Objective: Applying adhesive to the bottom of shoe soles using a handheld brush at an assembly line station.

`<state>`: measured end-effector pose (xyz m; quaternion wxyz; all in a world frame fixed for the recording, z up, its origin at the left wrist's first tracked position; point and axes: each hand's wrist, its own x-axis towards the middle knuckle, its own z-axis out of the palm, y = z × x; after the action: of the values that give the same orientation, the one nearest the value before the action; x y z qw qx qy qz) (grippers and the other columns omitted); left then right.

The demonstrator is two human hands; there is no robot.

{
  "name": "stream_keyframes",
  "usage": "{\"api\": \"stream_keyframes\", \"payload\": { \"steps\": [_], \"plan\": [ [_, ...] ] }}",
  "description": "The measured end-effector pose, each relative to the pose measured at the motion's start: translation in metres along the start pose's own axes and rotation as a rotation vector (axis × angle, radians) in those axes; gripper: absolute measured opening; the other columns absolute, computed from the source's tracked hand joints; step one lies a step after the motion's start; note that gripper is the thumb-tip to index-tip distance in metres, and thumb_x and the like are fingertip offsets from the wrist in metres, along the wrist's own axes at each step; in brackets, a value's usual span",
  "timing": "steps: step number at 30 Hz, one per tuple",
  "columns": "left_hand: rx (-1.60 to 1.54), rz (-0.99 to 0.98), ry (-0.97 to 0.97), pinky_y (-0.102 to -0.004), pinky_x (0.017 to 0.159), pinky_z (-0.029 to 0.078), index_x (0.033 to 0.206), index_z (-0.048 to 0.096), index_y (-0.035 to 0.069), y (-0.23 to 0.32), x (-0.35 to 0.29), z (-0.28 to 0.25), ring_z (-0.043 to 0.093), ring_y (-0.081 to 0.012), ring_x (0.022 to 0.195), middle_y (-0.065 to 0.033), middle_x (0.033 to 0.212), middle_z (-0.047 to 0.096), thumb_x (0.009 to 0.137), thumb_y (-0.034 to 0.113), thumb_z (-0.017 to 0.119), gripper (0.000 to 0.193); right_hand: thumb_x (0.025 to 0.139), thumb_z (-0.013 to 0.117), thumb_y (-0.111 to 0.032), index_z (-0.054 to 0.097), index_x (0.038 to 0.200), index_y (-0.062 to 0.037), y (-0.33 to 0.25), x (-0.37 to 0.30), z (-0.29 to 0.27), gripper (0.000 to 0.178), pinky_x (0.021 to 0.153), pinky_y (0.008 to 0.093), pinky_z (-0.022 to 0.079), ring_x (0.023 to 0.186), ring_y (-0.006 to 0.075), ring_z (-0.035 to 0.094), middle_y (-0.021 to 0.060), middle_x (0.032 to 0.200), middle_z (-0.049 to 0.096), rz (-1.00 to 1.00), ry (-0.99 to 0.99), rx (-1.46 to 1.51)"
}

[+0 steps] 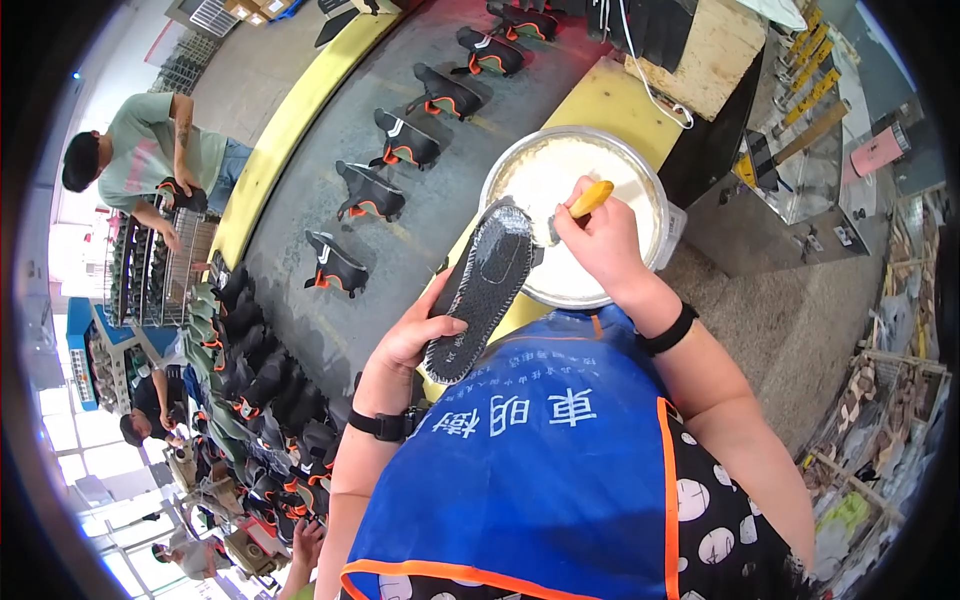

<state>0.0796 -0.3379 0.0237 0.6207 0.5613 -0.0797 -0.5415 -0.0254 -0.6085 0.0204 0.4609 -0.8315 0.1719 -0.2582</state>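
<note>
Here, in the head view, the left hand (418, 335) grips a dark shoe sole (482, 290) by its lower end, thumb laid across the patterned face and fingers wrapped behind it. The sole tilts up and to the right, so its upper tip reaches over the rim of a round metal bowl (668, 205) filled with a white paste. The right hand (605, 245) is closed around a brush with a yellow handle (591, 198), the handle sticking out above the knuckles; the bristle end sits just beside the upper tip of the sole, over the paste, though whether it touches the sole is hard to tell. Both wrists carry black bands, and a blue apron with orange trim (545, 470) fills the lower middle of the picture.

The bowl rests on a yellow ledge (610, 105) at the near side of a grey conveyor belt (330, 170). On the belt a line of black shoes with orange accents (368, 192) runs away toward the top, each well apart from the next. Beyond the belt, at the upper left, another person in a green shirt (140, 155) bends over a wire rack (165, 270) of shoes. More dark shoes crowd the lower left.
</note>
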Motion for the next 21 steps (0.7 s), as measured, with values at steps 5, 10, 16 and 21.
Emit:
{"api": "stream_keyframes", "payload": {
  "steps": [5,10,16,21],
  "plan": [
    [0.042,0.035,-0.014,-0.0312,0.102,0.042,0.153,0.028,0.003,0.006,0.001,0.002,0.053,-0.0202,0.121,-0.0113,0.135,0.053,0.072,0.004,0.068,0.091,0.089,0.068,-0.016,0.053,0.080,-0.0052,-0.010,0.004,0.005,0.020,0.052,0.0339,0.044,0.052,0.0209,0.057,0.0078,0.061,0.058,0.016,0.065,0.204],
    [0.006,0.072,0.044,-0.0306,0.101,0.043,0.153,0.027,0.005,0.003,-0.002,0.011,0.054,-0.0184,0.119,-0.0110,0.134,0.054,0.074,0.004,0.068,0.089,0.090,0.068,-0.014,0.053,0.081,-0.0038,-0.023,-0.023,0.015,0.020,0.053,0.0321,0.044,0.053,0.0184,0.057,0.0081,0.062,0.059,0.073,0.050,0.149],
    [-0.021,0.056,0.088,-0.0311,0.101,0.043,0.154,0.025,0.005,0.006,-0.001,0.011,0.054,-0.0181,0.120,-0.0115,0.135,0.053,0.074,0.003,0.069,0.092,0.089,0.068,-0.013,0.053,0.080,-0.0030,-0.035,-0.038,0.019,0.020,0.057,0.0320,0.047,0.057,0.0197,0.060,0.0100,0.066,0.061,0.036,-0.102,0.295],
    [0.258,0.096,0.095,-0.0317,0.102,0.042,0.154,0.023,0.003,0.006,-0.001,0.009,0.053,-0.0197,0.120,-0.0112,0.135,0.052,0.071,0.003,0.072,0.096,0.086,0.068,-0.013,0.054,0.080,-0.0037,0.001,0.004,0.011,0.018,0.056,0.0341,0.047,0.058,0.0245,0.062,0.0123,0.066,0.060,0.039,0.039,0.079]
  ]
}}
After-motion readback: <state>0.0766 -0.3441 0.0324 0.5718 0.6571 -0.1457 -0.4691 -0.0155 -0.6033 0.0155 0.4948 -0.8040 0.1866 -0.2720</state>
